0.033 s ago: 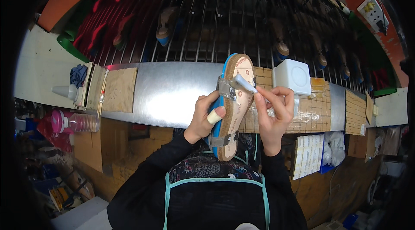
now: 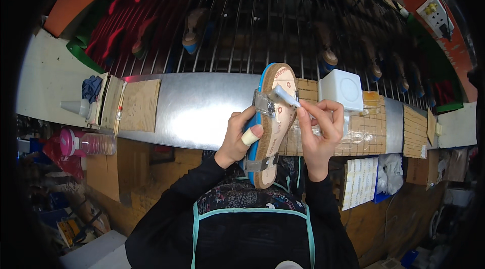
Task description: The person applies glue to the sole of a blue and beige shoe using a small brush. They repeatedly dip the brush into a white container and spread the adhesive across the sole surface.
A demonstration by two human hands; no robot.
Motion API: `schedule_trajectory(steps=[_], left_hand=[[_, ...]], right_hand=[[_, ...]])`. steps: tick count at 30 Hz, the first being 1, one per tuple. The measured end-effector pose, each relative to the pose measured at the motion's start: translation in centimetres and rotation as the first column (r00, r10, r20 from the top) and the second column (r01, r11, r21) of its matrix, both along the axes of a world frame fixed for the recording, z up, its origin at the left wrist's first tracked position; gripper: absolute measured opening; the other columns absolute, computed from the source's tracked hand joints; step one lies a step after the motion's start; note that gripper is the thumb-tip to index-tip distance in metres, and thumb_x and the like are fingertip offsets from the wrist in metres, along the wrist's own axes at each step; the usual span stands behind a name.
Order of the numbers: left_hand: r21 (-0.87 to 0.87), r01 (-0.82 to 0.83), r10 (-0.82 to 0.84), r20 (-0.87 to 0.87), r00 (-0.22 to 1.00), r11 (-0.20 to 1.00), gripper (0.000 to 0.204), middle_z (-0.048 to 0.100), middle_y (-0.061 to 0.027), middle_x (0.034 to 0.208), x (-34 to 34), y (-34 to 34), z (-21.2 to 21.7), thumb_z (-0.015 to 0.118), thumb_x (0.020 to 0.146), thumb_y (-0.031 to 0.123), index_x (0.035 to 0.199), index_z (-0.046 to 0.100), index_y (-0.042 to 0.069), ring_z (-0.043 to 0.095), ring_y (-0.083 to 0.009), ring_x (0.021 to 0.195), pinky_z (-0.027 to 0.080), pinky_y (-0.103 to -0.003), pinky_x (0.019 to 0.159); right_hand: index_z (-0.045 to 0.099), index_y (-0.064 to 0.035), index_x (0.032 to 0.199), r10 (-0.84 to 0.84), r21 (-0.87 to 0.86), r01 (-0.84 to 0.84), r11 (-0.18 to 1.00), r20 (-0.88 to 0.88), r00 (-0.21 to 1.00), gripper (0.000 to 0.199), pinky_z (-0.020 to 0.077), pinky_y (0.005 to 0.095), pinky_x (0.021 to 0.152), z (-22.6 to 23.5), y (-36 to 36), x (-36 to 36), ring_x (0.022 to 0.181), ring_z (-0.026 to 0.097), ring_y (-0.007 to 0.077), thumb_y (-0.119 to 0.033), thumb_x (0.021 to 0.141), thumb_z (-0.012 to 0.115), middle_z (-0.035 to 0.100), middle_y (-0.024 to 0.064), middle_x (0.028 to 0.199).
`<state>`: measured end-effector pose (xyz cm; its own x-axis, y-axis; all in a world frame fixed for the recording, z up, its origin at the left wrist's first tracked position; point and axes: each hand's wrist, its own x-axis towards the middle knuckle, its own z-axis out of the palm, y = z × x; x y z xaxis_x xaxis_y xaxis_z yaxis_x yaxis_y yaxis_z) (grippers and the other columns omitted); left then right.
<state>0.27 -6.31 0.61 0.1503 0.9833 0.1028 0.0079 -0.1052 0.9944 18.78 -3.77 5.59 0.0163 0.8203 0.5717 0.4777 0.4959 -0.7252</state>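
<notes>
Sandal (image 2: 274, 140) gripped along its blue-edged left side by left hand (image 2: 235, 137), thumb in a pale wrap (image 2: 250, 136) laid over the edge, other fingers partly hidden. Slim whitish tool (image 2: 287, 97) pinched between thumb and fingertips of right hand (image 2: 320, 130), far end over the sandal near its upper strap (image 2: 263, 105), contact hard to tell. 2 dark-sleeved forearms (image 2: 179, 196) angled inward above the lap (image 2: 247, 201), before the table (image 2: 197, 112).

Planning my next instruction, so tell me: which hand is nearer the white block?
Right. The right hand is just below the white block in the picture; the left hand is farther left, at the left edge of the sandal.
</notes>
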Motion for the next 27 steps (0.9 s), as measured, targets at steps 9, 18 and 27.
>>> schedule_trajectory(steps=[9, 18, 27], left_hand=[[0.017, -0.018, 0.015, 0.139, 0.990, 1.000, 0.075, 0.067, -0.0170, 0.097, 0.0, 0.9, 0.5, 0.050, 0.088, 0.061, 0.116, 0.056, -0.009, 0.067, -0.0206, 0.088, 0.052, -0.030, 0.076], [-0.099, 0.100, -0.074, 0.237, 0.969, 0.990, 0.074, 0.066, -0.0154, 0.105, 0.3, 1.5, 1.9, 0.043, 0.093, 0.061, 0.121, 0.055, -0.006, 0.067, -0.0186, 0.092, 0.055, -0.029, 0.079], [-0.150, 0.120, -0.055, 0.379, 0.924, 0.981, 0.064, 0.066, -0.0141, 0.101, 1.4, 2.0, 2.3, 0.045, 0.095, 0.054, 0.120, 0.058, -0.005, 0.065, -0.0165, 0.090, 0.052, -0.028, 0.078]], right_hand=[[0.076, -0.0089, 0.094, 0.145, 0.004, -0.145, 0.989, -0.007, 0.989, 0.020, 0.0378, 0.0274, 0.074, -0.4, 1.5, 1.1, 0.074, 0.053, 0.0127, -0.009, 0.075, 0.079, 0.056, 0.0032, 0.089], [0.076, -0.0081, 0.094, 0.153, 0.001, -0.153, 0.988, -0.041, 0.987, 0.019, 0.0413, 0.0260, 0.066, -1.2, 0.9, 2.1, 0.076, 0.052, 0.0139, -0.007, 0.076, 0.079, 0.056, 0.0032, 0.087], [0.077, -0.0100, 0.094, 0.107, 0.088, -0.110, 0.990, 0.032, 0.994, 0.019, 0.0354, 0.0284, 0.074, -1.0, 0.3, 2.7, 0.075, 0.052, 0.0156, -0.008, 0.075, 0.078, 0.056, 0.0028, 0.085]])
